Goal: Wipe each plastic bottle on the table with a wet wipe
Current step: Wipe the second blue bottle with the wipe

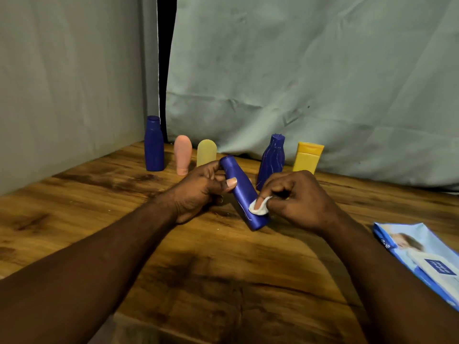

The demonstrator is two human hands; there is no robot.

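My left hand (198, 192) grips a blue plastic bottle (241, 187) near its cap end and holds it tilted above the wooden table (223, 269). My right hand (295, 197) pinches a small white wet wipe (259, 206) and presses it against the bottle's lower side. Along the back stand a tall blue bottle (154, 144), a pink bottle (183, 154), a pale yellow bottle (206, 152), a ribbed blue bottle (272, 158) and an orange-yellow bottle (308, 157).
A blue and white pack of wet wipes (422, 259) lies at the table's right edge. Grey cloth (298, 83) hangs behind the table and along the left side, with a dark gap between the sheets.
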